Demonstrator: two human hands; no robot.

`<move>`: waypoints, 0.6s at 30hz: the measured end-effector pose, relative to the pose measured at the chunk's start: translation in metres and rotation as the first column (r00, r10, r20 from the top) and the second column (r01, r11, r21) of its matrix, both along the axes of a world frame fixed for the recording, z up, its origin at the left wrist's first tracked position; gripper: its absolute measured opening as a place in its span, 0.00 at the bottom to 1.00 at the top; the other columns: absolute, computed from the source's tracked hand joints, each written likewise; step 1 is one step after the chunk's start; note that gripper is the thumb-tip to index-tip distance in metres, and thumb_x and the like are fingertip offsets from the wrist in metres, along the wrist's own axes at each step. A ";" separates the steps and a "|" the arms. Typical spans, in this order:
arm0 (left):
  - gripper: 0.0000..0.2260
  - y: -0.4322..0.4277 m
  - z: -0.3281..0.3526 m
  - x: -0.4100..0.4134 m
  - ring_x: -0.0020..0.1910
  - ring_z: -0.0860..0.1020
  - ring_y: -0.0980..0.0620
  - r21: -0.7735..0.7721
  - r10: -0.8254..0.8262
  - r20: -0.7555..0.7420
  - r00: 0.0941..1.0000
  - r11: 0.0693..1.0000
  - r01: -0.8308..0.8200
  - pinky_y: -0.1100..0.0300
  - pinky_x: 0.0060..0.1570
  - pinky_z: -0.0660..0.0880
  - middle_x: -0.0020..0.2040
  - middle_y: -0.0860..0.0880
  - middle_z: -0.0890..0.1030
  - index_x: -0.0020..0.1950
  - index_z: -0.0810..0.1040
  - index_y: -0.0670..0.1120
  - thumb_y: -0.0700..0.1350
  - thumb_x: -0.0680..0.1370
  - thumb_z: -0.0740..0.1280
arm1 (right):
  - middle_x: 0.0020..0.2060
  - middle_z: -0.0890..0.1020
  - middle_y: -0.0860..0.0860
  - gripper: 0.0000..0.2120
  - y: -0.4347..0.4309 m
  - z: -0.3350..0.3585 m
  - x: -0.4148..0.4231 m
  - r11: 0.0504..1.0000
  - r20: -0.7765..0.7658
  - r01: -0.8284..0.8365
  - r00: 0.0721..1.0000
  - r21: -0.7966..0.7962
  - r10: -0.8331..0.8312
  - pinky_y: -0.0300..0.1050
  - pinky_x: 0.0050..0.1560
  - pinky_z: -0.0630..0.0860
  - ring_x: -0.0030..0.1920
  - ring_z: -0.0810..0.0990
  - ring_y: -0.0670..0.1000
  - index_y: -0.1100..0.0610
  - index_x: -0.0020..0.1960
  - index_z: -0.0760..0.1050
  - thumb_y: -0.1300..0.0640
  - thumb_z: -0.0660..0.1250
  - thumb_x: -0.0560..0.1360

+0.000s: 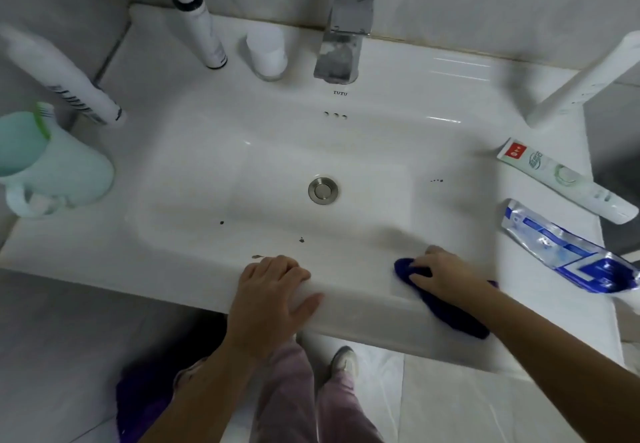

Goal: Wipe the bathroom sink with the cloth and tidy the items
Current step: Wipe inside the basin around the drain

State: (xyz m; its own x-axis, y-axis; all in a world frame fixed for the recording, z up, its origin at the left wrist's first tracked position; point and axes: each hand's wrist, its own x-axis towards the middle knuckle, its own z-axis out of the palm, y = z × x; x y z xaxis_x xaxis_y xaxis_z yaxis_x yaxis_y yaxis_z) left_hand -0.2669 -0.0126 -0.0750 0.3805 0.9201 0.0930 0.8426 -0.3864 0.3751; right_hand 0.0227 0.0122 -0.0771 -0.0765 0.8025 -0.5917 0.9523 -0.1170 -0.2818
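Draping the sink rim (363, 307), bunched dark-blue cloth (457, 318) under right hand (446, 276)

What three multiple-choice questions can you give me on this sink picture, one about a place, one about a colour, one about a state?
1. Where does the mint cup stand?
A. on the left rim of the sink
B. down by the drain
C. on the floor

2. What colour is the cloth?
A. white
B. dark blue
C. green

3. What is the right hand doing?
A. hanging idle
B. gripping the cloth on the front rim
C. waving in the air

Answers:
1 A, the cup sits at the left edge of the rim.
2 B, dark blue fabric shows under the hand.
3 B, its fingers curl round the cloth on the rim.
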 end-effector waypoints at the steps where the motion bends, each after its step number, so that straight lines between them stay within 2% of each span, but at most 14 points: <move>1: 0.15 0.000 0.001 0.000 0.42 0.74 0.51 -0.004 0.001 -0.002 1.000 1.000 -0.001 0.57 0.46 0.66 0.43 0.52 0.77 0.45 0.79 0.49 0.59 0.71 0.62 | 0.56 0.71 0.57 0.15 0.011 -0.011 -0.014 1.000 -0.064 0.007 0.998 0.000 -0.007 0.41 0.51 0.66 0.51 0.75 0.56 0.58 0.61 0.74 0.54 0.62 0.76; 3: 0.15 0.000 0.001 0.000 0.42 0.75 0.51 -0.010 0.008 -0.006 1.000 1.000 -0.008 0.57 0.46 0.66 0.43 0.52 0.77 0.45 0.79 0.49 0.59 0.71 0.62 | 0.57 0.70 0.57 0.15 0.025 -0.020 -0.053 1.000 -0.262 -0.004 0.965 -0.029 -0.004 0.36 0.51 0.63 0.54 0.74 0.56 0.60 0.60 0.73 0.56 0.65 0.75; 5: 0.15 0.001 0.003 0.000 0.42 0.75 0.50 -0.021 0.005 -0.008 1.000 1.000 -0.006 0.57 0.46 0.66 0.43 0.52 0.77 0.45 0.79 0.49 0.59 0.70 0.62 | 0.54 0.72 0.54 0.13 0.022 -0.010 -0.071 0.997 -0.412 -0.057 0.911 -0.052 0.030 0.38 0.53 0.65 0.53 0.74 0.54 0.58 0.58 0.75 0.55 0.65 0.75; 7: 0.15 0.000 0.003 0.000 0.42 0.75 0.50 -0.033 -0.004 0.002 1.000 0.999 0.004 0.56 0.46 0.66 0.43 0.51 0.77 0.45 0.79 0.49 0.59 0.71 0.63 | 0.51 0.73 0.53 0.11 0.007 0.001 -0.047 0.997 -0.388 -0.062 0.921 -0.036 0.043 0.42 0.54 0.66 0.52 0.74 0.53 0.57 0.55 0.76 0.54 0.65 0.75; 10: 0.15 0.000 0.004 0.000 0.42 0.76 0.49 -0.054 0.004 -0.012 1.000 0.999 -0.005 0.55 0.47 0.66 0.43 0.51 0.77 0.45 0.79 0.49 0.59 0.71 0.62 | 0.52 0.71 0.52 0.13 0.002 -0.004 0.001 0.999 -0.108 -0.031 0.994 -0.045 0.026 0.41 0.52 0.66 0.52 0.74 0.54 0.57 0.59 0.74 0.54 0.64 0.75; 11: 0.15 0.000 0.004 0.001 0.42 0.76 0.49 -0.055 0.006 -0.012 1.000 0.998 -0.007 0.55 0.47 0.66 0.43 0.51 0.77 0.45 0.79 0.49 0.59 0.71 0.62 | 0.54 0.71 0.53 0.15 0.009 -0.010 0.001 0.999 -0.062 -0.040 0.997 -0.033 0.038 0.40 0.53 0.66 0.53 0.74 0.55 0.57 0.60 0.73 0.55 0.64 0.75; 14: 0.15 0.000 0.005 0.001 0.42 0.75 0.50 -0.068 -0.003 -0.019 1.000 0.998 0.001 0.55 0.46 0.67 0.44 0.51 0.77 0.45 0.78 0.49 0.59 0.71 0.62 | 0.58 0.70 0.56 0.17 0.026 -0.030 -0.034 1.000 -0.228 0.009 0.974 -0.014 -0.012 0.34 0.52 0.62 0.55 0.73 0.54 0.59 0.62 0.73 0.57 0.66 0.74; 16: 0.16 0.000 0.006 0.000 0.42 0.75 0.50 -0.088 0.005 -0.026 1.000 0.996 -0.008 0.55 0.47 0.67 0.44 0.52 0.77 0.45 0.78 0.49 0.60 0.71 0.62 | 0.56 0.70 0.53 0.16 0.024 -0.021 -0.049 0.997 -0.363 -0.025 0.932 -0.071 -0.002 0.31 0.51 0.60 0.54 0.72 0.49 0.57 0.62 0.73 0.57 0.66 0.75; 18: 0.16 0.000 0.007 0.000 0.42 0.76 0.50 -0.102 0.001 -0.020 1.000 0.995 -0.003 0.55 0.47 0.68 0.44 0.52 0.77 0.45 0.78 0.49 0.59 0.72 0.61 | 0.53 0.72 0.49 0.14 0.012 -0.004 -0.036 0.991 -0.412 -0.042 0.911 -0.127 -0.015 0.32 0.50 0.61 0.53 0.72 0.47 0.54 0.60 0.75 0.56 0.65 0.75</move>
